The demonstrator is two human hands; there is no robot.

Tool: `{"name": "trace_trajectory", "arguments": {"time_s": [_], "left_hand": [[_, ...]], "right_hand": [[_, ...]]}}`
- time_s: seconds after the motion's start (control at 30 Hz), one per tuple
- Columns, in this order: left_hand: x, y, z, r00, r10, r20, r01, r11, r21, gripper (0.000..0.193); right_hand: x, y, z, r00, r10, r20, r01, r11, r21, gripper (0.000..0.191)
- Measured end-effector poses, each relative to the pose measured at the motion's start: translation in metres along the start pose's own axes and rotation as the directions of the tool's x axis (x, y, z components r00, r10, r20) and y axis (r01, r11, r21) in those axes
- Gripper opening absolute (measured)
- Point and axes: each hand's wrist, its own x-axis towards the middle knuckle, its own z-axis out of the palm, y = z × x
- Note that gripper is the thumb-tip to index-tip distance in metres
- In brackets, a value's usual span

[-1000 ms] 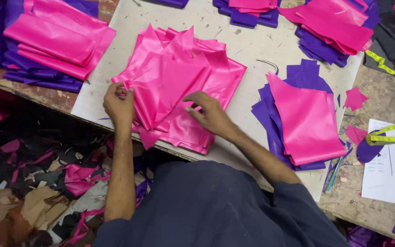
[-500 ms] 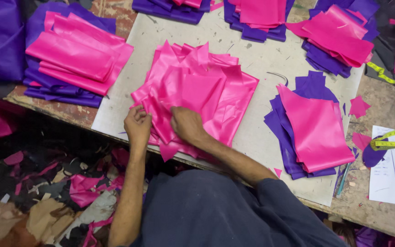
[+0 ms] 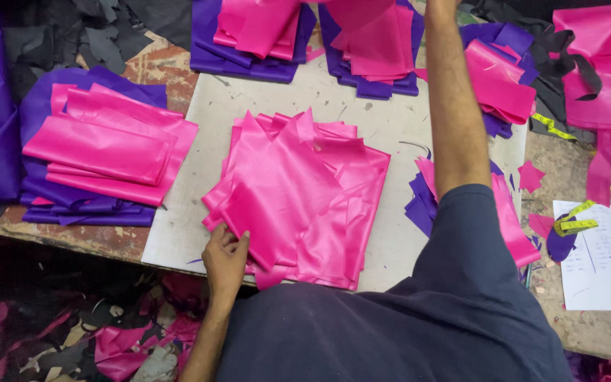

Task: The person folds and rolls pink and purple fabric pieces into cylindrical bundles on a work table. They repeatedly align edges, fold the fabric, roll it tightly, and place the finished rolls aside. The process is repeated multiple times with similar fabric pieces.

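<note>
We see folded pink sheets on purple cloth, then our left hand resting half open on the near corner of the pink pile mid-board; our right hand reaches out of frame, its grip unknowable
</note>
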Motion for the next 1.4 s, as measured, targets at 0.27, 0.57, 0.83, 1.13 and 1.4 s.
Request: {"name": "trace_trajectory", "arguments": {"time_s": [0.27, 0.57, 0.83, 1.13, 1.4], "left_hand": [[0.021, 0.018, 0.013, 0.987, 0.076, 0.143, -0.026, 0.945, -0.325, 0.032], [0.107, 0.130, 0.062, 0.894, 0.113, 0.433, 0.052, 0.936, -0.349, 0.038], [0.300, 0.265, 0.137, 0.716, 0.588, 0.376, -0.370, 0.777, -0.509, 0.024], [0.376, 0.185, 0.105, 0.966, 0.234, 0.109, -0.098, 0.721, -0.686, 0.035], [0.395, 0.215, 0.137, 0.922, 0.272, 0.277, 0.011, 0.695, -0.719, 0.034]], "right_hand": [[0.004, 0.065, 0.035, 0.708, 0.707, -0.003, -0.689, 0.691, 0.219, 0.038], [0.001, 0.134, 0.031, 0.804, 0.595, 0.018, -0.579, 0.776, 0.250, 0.086], [-0.070, 0.120, -0.035, 0.992, 0.112, 0.064, -0.128, 0.908, 0.399, 0.084], [-0.209, 0.069, -0.115, 0.902, 0.092, 0.421, -0.108, 0.994, 0.014, 0.064], [-0.246, 0.038, -0.109, 0.814, 0.097, 0.573, -0.134, 0.991, 0.022, 0.056]]}}
